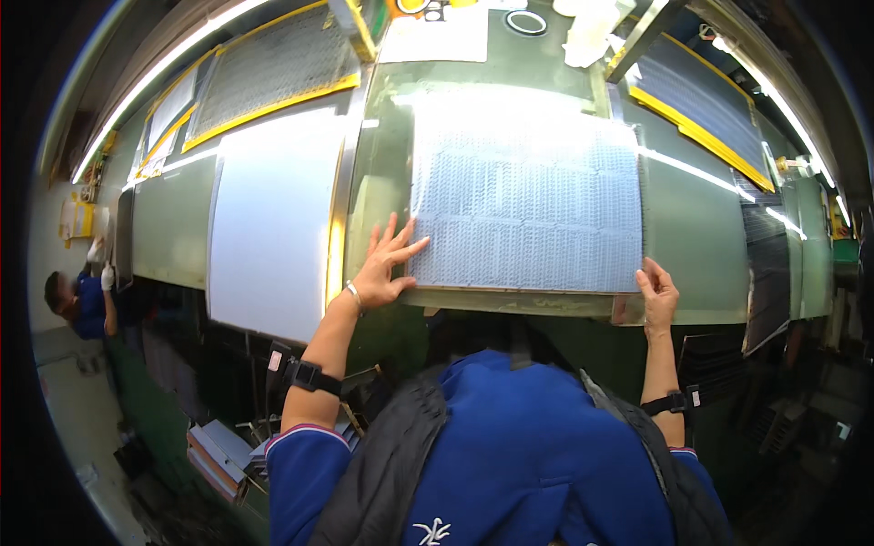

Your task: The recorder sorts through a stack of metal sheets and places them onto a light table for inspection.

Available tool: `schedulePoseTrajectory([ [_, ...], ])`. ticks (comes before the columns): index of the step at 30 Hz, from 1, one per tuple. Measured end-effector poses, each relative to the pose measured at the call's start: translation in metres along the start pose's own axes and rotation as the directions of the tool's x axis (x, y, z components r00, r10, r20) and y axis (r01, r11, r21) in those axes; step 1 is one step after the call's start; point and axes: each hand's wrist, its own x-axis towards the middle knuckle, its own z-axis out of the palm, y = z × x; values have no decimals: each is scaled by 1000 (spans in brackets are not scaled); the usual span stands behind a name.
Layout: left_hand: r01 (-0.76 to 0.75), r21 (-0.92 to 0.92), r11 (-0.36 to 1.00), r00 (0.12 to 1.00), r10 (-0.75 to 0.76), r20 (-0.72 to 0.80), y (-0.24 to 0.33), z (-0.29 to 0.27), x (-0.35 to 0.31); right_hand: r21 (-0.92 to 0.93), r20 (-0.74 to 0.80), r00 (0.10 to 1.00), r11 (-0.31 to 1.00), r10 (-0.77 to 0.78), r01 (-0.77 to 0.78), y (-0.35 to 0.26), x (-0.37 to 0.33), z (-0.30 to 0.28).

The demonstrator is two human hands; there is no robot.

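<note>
A large light-blue sheet (528, 218), covered in rows of small repeated marks, lies flat on the greenish table (387, 146) in front of me. My left hand (387, 266) is at its near left edge, fingers spread, with the fingertips on or just beside the margin. At the near right corner, my right hand (659, 293) has thumb and forefinger closed on the sheet's edge. Glare from the lamps washes out the sheet's far part, so its far edge is hard to make out.
Left of the sheet is a plain pale panel (273, 218) beside a yellow-edged strip. Yellow-bordered mesh panels (273, 73) (701, 100) stand at the far left and right. A black-rimmed ring (526, 24) lies at the back. Another person (86, 300) is at the far left.
</note>
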Motion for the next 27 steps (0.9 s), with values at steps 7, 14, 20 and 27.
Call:
schedulePoseTrajectory([
  [7,44,78,996,999,-45,10,-4,2,-6,521,615,780,683,117,-512,-57,56,-16],
  [14,40,108,993,999,-42,17,6,3,1,-101,436,874,977,215,-190,-72,198,42],
  [20,128,82,988,992,-128,-5,7,7,-2,-620,220,970,754,-100,218,-57,225,84],
  [27,160,91,983,987,-159,-17,14,7,-3,-632,203,975,749,-88,199,-56,223,89],
])
